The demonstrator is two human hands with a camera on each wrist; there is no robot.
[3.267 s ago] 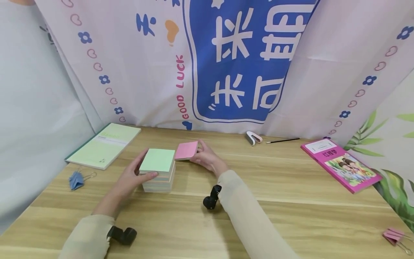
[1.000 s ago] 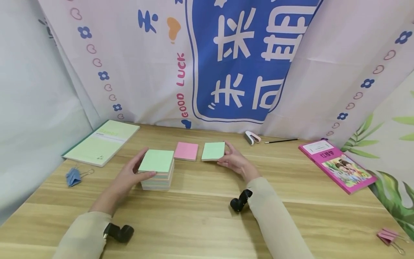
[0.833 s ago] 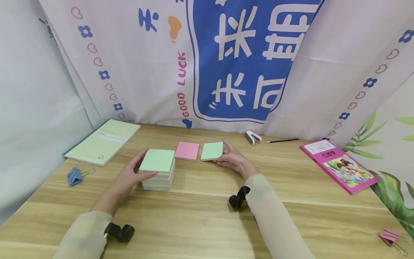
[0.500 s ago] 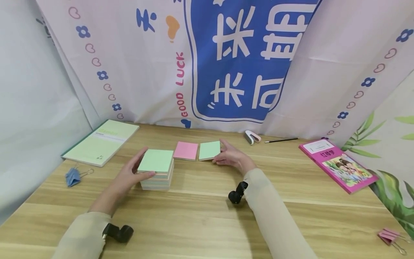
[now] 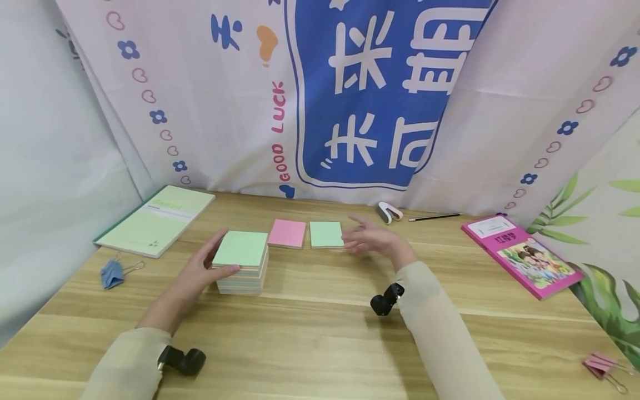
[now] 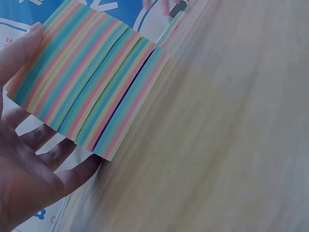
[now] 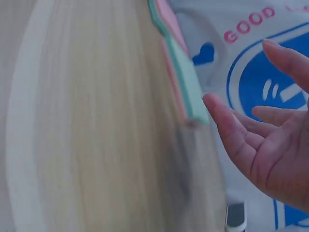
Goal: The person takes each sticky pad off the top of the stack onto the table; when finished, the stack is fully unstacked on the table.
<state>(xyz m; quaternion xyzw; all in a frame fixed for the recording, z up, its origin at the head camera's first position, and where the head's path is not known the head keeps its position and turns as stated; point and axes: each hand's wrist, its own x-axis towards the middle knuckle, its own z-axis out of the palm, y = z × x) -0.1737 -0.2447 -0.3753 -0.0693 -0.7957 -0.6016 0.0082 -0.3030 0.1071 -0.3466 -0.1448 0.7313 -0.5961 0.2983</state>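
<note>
Centre-left of frame, the note stack [image 5: 241, 249] is gripped by the left hand [image 5: 202, 266]. The right hand [image 5: 372, 240], fingers loosely extended, nothing held, is positioned at the right edge of the green pad [image 5: 326, 234], contact unclear; the note stack is placed lower left, beyond the pink pad [image 5: 287, 233].

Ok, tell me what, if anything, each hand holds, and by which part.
The left hand holds the stack of note pads by its sides, thumb on the near face close to the top. The right hand holds nothing, open beside the green-topped pad.
</note>
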